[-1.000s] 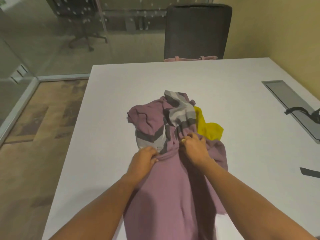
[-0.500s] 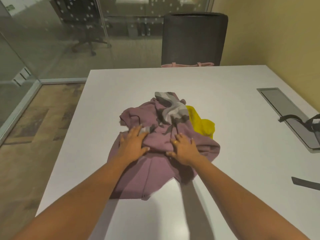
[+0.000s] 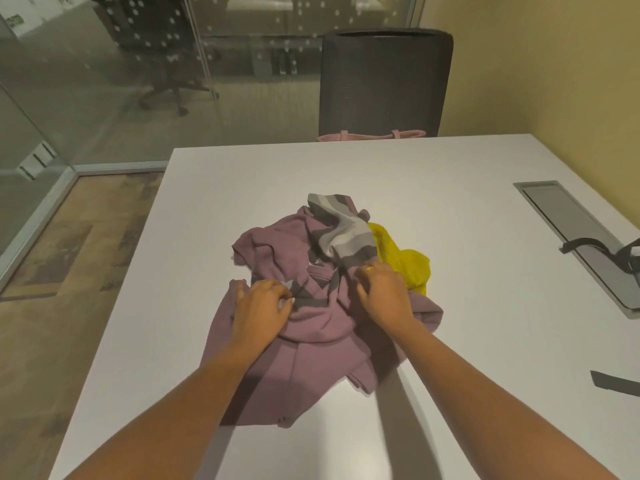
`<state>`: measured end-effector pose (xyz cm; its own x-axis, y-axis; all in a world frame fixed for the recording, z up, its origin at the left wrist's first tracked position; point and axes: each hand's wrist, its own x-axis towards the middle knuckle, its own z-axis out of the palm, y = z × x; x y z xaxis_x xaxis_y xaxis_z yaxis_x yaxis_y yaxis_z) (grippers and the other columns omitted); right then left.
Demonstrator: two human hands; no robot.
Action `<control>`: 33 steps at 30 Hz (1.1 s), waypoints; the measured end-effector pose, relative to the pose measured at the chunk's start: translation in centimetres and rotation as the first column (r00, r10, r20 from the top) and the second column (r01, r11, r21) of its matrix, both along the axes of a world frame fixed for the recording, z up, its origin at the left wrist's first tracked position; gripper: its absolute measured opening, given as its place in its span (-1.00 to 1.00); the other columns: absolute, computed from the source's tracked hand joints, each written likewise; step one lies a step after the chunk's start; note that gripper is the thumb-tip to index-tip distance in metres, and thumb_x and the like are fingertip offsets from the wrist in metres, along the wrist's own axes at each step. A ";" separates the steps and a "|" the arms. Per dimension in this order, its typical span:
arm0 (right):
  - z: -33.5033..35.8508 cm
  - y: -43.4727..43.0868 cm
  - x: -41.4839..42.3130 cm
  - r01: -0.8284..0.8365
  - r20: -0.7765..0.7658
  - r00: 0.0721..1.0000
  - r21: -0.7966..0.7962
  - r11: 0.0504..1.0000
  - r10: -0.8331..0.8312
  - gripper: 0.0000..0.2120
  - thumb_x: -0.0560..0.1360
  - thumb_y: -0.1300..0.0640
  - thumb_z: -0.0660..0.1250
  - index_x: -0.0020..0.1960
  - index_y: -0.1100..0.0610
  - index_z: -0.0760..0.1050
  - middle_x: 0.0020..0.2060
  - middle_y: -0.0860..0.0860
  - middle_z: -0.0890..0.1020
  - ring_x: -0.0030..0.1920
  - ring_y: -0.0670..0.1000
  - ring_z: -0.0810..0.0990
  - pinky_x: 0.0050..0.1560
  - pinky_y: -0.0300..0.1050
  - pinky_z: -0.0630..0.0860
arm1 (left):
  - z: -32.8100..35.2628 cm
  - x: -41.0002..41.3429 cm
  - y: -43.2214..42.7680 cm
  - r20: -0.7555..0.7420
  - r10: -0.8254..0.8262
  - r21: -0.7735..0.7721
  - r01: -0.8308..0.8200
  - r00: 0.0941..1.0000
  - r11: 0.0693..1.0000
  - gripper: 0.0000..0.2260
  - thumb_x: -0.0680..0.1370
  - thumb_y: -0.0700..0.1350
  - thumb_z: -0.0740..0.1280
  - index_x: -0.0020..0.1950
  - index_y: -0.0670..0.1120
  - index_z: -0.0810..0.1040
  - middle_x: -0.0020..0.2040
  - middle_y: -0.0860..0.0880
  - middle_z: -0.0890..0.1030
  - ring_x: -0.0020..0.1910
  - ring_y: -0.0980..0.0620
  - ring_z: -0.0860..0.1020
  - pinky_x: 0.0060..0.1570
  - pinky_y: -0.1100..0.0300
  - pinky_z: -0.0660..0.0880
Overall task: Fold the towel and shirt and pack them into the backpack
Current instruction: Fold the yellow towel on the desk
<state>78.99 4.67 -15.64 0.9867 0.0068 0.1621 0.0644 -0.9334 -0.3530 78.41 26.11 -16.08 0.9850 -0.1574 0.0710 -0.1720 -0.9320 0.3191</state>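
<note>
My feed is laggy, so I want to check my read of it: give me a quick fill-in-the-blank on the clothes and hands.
The left hand and right hand both grip the shirt on the ___ table. The towel beside the shirt is ___. The ring is on the ___ hand.
Missing: white; yellow; right.

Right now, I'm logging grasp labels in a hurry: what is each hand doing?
Left hand: fingers curled, gripping the purple shirt.
Right hand: fingers curled, gripping the same shirt.
</note>
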 end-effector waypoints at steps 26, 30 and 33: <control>-2.1 -5.7 5.6 0.464 -0.604 0.776 0.349 0.814 -0.183 -0.39 0.41 0.16 0.45 0.39 0.20 0.31 0.31 0.15 0.46 0.26 0.11 0.46 0.18 -0.14 0.40 | -4.3 4.9 -1.6 -0.418 -0.119 0.255 0.242 0.901 0.936 -0.23 0.34 0.47 0.14 0.46 0.32 -0.09 0.53 0.13 -0.24 0.52 -0.07 -0.24 0.28 -0.48 -0.02; -0.3 -8.0 6.0 0.611 -0.483 0.786 0.510 0.605 -0.387 -0.71 0.44 0.23 0.38 0.16 0.18 0.55 0.11 0.16 0.60 0.00 0.08 0.55 0.00 -0.17 0.45 | -4.1 4.8 -1.7 -0.412 -0.110 0.263 0.233 0.905 0.936 -0.26 0.39 0.41 0.18 0.46 0.31 -0.09 0.53 0.13 -0.24 0.52 -0.06 -0.24 0.29 -0.46 -0.03; 1.4 -8.9 6.9 0.608 -0.285 0.776 0.575 0.547 -0.563 -0.75 0.47 0.25 0.33 0.14 0.21 0.57 0.11 0.19 0.61 0.13 0.15 0.55 0.15 -0.12 0.43 | -4.0 4.9 -1.8 -0.424 -0.106 0.261 0.233 0.900 0.937 -0.27 0.40 0.40 0.18 0.47 0.31 -0.09 0.53 0.12 -0.24 0.52 -0.05 -0.23 0.30 -0.45 -0.04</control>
<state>85.94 -4.22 -14.24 0.7423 -0.6523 -0.1530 -0.4589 -0.3285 -0.8255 83.33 24.32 -20.07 0.8756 -0.2755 -0.3968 -0.2544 -0.9613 0.1060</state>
